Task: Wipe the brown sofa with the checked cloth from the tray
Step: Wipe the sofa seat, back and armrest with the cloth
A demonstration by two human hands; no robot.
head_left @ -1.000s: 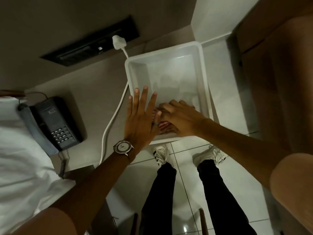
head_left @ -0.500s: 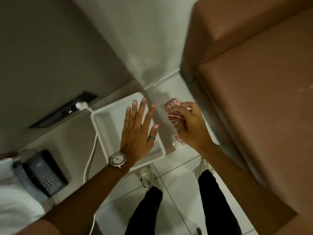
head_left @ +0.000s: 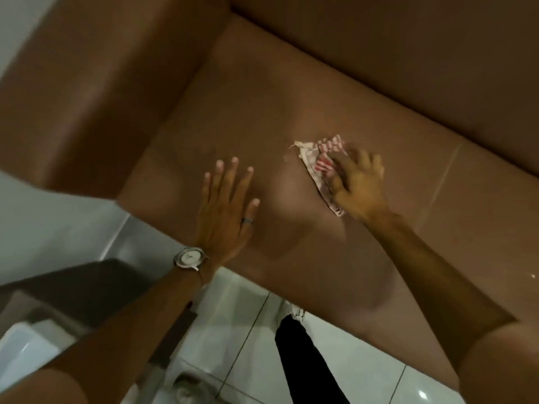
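The right hand (head_left: 360, 188) presses the checked cloth (head_left: 319, 164) flat onto the seat of the brown sofa (head_left: 262, 91), at about two o'clock from the frame's middle. Its fingers lie over the cloth, blurred, so whether the grip pinches the fabric or only pushes on it, I cannot tell. The cloth, red and white, is crumpled; one corner pokes out toward ten o'clock of the hand and a strip trails along its thumb side toward six o'clock.

The left hand (head_left: 226, 211) hovers or rests palm down over the seat cushion at nine o'clock from the cloth, well apart from it, its grip spread with all fingers fanned and holding nothing. A ring (head_left: 247, 220) sits on one finger and a wristwatch (head_left: 189, 258) on the wrist.

A corner of the white tray (head_left: 20, 348) shows at eight o'clock, at the frame's edge, on a dark surface (head_left: 87, 290) beside the sofa's arm. Below, at six o'clock, a dark trouser leg (head_left: 309, 365) stands on the pale tiled floor (head_left: 364, 374).
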